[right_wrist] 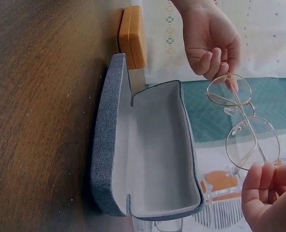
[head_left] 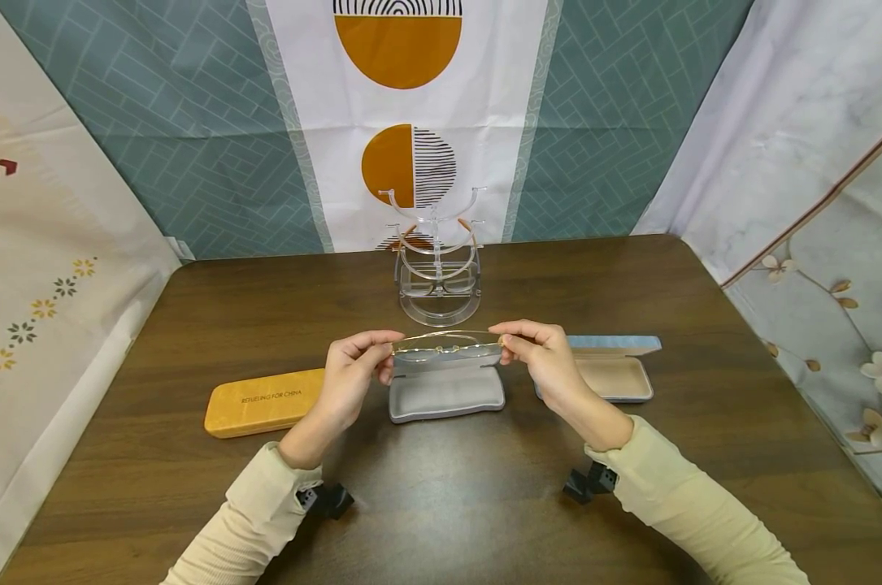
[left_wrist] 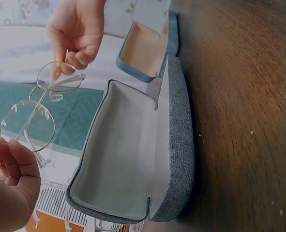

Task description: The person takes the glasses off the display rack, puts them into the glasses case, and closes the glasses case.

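Observation:
A pair of thin gold-rimmed round glasses (head_left: 446,348) is held level above an open grey case (head_left: 446,392) in the middle of the table. My left hand (head_left: 356,370) pinches the frame's left end, and my right hand (head_left: 539,357) pinches its right end. The left wrist view shows the glasses (left_wrist: 38,108) beside the grey case (left_wrist: 133,154) with its pale lining facing them, my left hand (left_wrist: 7,183) at the lower lens. In the right wrist view the glasses (right_wrist: 242,121) hang beside the open case (right_wrist: 152,150), my right hand (right_wrist: 271,195) gripping the near end.
A closed orange case (head_left: 261,402) lies at the left. An open blue case (head_left: 616,370) with beige lining lies at the right. A clear acrylic glasses stand (head_left: 439,260) holding one pair stands behind, near the table's (head_left: 448,504) far edge. Patterned cloths hang around.

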A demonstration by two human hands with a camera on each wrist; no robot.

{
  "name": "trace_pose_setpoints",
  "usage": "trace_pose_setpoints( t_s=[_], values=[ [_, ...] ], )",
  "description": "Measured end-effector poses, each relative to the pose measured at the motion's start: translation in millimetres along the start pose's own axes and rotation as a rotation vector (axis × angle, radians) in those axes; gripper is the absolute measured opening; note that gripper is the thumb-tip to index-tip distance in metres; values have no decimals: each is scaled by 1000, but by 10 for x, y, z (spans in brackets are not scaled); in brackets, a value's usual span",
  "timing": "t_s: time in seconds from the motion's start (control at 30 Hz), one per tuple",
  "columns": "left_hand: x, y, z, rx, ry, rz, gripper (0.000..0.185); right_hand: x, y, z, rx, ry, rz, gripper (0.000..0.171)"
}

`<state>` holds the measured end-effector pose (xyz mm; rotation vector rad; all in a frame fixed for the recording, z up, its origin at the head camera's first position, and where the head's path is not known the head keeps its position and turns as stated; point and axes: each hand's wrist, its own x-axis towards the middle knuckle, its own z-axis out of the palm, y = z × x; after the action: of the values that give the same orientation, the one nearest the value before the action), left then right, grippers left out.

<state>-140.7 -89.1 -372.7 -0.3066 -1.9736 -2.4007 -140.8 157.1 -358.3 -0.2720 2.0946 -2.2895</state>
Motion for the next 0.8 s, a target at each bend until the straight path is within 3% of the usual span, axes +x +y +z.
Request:
trace_pose_setpoints(
  t_s=[0.3, 0.5, 0.8],
  values=[
    [-13, 2, -12, -1, -26, 14, 21, 3, -1, -18, 18, -10, 15, 23],
    [-22, -10, -53, 45, -84, 17, 20, 9, -7, -33, 94, -11, 48, 21],
    [-20, -35, -93, 46, -162, 81, 26, 8, -12, -71, 209, -14, 63, 22]
  ],
)
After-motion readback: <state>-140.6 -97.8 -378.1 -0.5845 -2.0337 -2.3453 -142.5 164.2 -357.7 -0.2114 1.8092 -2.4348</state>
